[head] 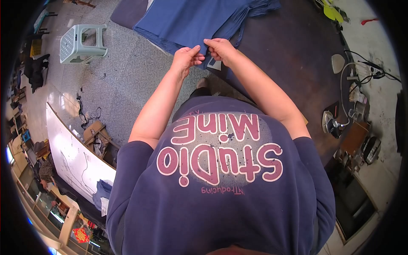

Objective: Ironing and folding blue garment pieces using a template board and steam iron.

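A stack of blue cloth pieces point(188, 22) lies over the near corner of a dark table, at the top of the view. My right hand point(220, 50) pinches the near edge of the blue cloth between thumb and fingertips. Just left of it, my left hand point(188, 60) has its thumb and curled fingers at the same edge. Whether cloth is caught between those left fingers cannot be made out. Below my right hand, a whitish patch point(215, 64) shows beside the hanging cloth.
The dark tabletop point(280, 47) stretches right, bearing a steam iron point(330, 122) with a hose. Cables point(373, 68) lie along its far-right side. A pale green plastic stool point(83, 44) stands on the speckled floor point(127, 73). A white-topped table point(76, 149) is at left.
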`<state>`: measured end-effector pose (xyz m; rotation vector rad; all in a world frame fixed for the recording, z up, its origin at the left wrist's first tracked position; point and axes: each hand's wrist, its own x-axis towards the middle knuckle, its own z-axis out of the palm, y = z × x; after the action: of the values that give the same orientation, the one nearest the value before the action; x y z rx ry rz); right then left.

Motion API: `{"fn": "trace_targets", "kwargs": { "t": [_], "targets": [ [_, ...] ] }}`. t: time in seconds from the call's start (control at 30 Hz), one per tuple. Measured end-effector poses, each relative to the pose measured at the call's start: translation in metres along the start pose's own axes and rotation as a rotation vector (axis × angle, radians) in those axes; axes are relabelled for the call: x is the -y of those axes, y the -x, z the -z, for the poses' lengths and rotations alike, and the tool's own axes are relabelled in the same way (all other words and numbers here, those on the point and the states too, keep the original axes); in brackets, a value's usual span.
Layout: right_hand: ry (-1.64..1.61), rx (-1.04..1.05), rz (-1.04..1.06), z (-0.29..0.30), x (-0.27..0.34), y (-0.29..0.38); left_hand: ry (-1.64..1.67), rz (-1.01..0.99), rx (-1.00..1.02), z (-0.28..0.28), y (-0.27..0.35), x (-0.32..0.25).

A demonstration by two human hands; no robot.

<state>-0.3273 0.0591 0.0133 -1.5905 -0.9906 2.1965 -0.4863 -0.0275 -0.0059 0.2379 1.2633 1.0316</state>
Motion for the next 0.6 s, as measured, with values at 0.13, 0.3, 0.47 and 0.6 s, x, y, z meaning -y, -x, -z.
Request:
{"fn": "trace_targets", "kwargs": {
  "t": [0.13,0.3,0.47,0.6],
  "targets": [
    [-0.024,0.011,-0.008,0.000,0.000,0.001,0.005,-0.003,0.019,0.002,0.000,0.000],
    [-0.028,0.036,0.004,0.001,-0.003,0.000,0.007,-0.016,0.041,0.004,0.000,-0.002],
    [0.002,0.066,0.012,0.002,-0.002,-0.002,-0.004,-0.028,0.040,0.004,0.001,-0.005],
    [-0.005,-0.008,-0.012,-0.009,0.008,0.002,-0.029,-0.010,0.025,0.003,0.003,-0.006]
  ]
}}
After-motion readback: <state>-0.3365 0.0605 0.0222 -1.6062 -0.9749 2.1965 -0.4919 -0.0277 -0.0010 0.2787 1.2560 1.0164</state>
